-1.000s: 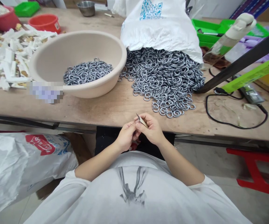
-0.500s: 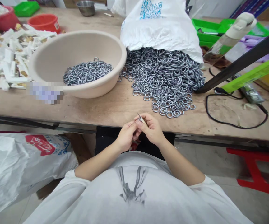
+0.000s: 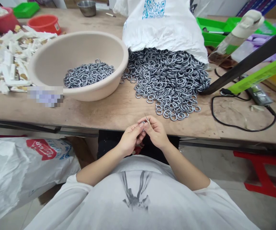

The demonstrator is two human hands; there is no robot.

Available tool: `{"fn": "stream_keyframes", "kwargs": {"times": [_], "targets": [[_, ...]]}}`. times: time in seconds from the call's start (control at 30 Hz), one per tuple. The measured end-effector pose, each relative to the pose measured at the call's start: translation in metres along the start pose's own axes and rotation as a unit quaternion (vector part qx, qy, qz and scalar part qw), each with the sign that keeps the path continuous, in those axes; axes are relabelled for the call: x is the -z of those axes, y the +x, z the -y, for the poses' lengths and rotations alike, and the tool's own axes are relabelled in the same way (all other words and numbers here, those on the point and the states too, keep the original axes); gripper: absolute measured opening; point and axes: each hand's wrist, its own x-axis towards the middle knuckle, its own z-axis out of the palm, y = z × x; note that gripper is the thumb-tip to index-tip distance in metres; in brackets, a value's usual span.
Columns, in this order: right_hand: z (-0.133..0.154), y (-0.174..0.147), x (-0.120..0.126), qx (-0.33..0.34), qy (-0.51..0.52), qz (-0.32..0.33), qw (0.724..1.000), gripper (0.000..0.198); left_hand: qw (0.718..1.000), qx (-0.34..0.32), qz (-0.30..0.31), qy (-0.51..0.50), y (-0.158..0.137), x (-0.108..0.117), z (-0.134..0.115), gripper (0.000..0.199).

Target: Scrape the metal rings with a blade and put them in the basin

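Close together at the table's front edge, both my hands are closed in pinches. My left hand [image 3: 129,138] grips a small grey ring [image 3: 143,122], mostly covered by the fingers. My right hand [image 3: 157,133] holds a thin pointed blade [image 3: 147,119], its tip showing above the thumb and its lower part hidden in the palm. Just beyond the hands lies a heap of grey rings [image 3: 168,80], spilling from a white sack [image 3: 161,32]. To the left stands a beige basin [image 3: 42,64] with more grey rings [image 3: 90,75] in it.
White trimmed scraps [image 3: 8,64] cover the table's left end, near a red bowl [image 3: 44,25]. On the right are a slanted dark post [image 3: 248,64], a light green bar [image 3: 259,76], a black cable [image 3: 243,129] and a bottle [image 3: 245,28]. A large white sack [image 3: 20,172] stands below left.
The blade in my right hand has turned to a narrower, more upright view. More of the ring shows between my fingers. Both hands stay in nearly the same place.
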Motion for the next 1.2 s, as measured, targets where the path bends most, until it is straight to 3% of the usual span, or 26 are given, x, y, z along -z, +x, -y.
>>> {"fn": "stream_keyframes", "kwargs": {"times": [0.33, 0.53, 1.2], "targets": [[0.0007, 0.0012, -0.0002, -0.010, 0.004, -0.025, 1.000, 0.046, 1.000, -0.006, 0.025, 0.015, 0.0078, 0.0026, -0.0032, 0.064], [0.0009, 0.0012, -0.0012, 0.006, 0.028, -0.010, 1.000, 0.039, 0.999, -0.015, 0.040, 0.034, 0.0095, 0.0049, -0.0030, 0.063], [0.0005, 0.0007, 0.0006, -0.016, -0.031, -0.025, 0.999, 0.045, 0.999, -0.012, 0.027, 0.030, 0.0062, 0.0060, -0.0019, 0.064]]}}
